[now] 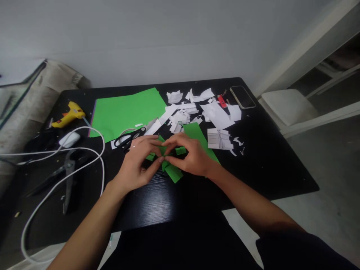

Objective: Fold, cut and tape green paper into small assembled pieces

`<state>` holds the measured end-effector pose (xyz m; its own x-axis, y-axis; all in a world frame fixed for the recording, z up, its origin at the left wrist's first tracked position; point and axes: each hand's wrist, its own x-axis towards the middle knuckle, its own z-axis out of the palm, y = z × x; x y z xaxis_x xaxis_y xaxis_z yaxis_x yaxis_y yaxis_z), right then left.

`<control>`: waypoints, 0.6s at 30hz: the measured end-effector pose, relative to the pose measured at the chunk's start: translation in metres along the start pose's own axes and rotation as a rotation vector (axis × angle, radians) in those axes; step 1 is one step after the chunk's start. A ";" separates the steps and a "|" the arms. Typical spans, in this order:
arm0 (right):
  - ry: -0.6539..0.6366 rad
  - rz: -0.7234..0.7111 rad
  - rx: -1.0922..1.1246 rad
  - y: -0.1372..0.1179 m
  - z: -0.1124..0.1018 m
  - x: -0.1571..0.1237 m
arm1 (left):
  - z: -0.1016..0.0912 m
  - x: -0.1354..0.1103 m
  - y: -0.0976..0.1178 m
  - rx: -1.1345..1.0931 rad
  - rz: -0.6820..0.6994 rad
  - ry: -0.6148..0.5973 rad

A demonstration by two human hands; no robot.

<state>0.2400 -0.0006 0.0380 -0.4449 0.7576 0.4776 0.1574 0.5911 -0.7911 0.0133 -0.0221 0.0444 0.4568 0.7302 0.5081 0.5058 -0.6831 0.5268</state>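
Both hands meet over small green paper pieces near the middle of the black table. My left hand (141,160) pinches a green paper piece (173,172) with thumb and index finger. From the other side, my right hand (190,154) closes thumb and index finger on the same piece, fingertips almost touching. Parts of this paper are hidden behind the fingers. A small folded green piece (180,150) shows beneath my right hand. Beyond that hand lies a green paper strip (199,137). Black-handled scissors (126,140) lie just behind my left hand.
A green sheet (128,110) covers the back left of the table (270,165). White paper scraps (180,118), a red lighter (222,101) and a phone (242,96) lie at the back right. Leftward are a yellow glue gun (69,114), large shears (69,176) and a looping white cable (102,168).
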 end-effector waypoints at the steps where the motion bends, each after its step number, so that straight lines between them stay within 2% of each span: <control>1: -0.013 0.000 0.007 0.000 -0.001 0.000 | 0.000 0.000 0.000 -0.007 -0.004 0.000; 18: -0.076 -0.038 -0.099 0.007 -0.005 0.000 | 0.003 -0.006 -0.005 -0.112 -0.120 0.016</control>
<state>0.2460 0.0046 0.0346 -0.5169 0.7132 0.4735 0.2234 0.6463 -0.7297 0.0102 -0.0228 0.0372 0.3860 0.8067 0.4475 0.4707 -0.5894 0.6566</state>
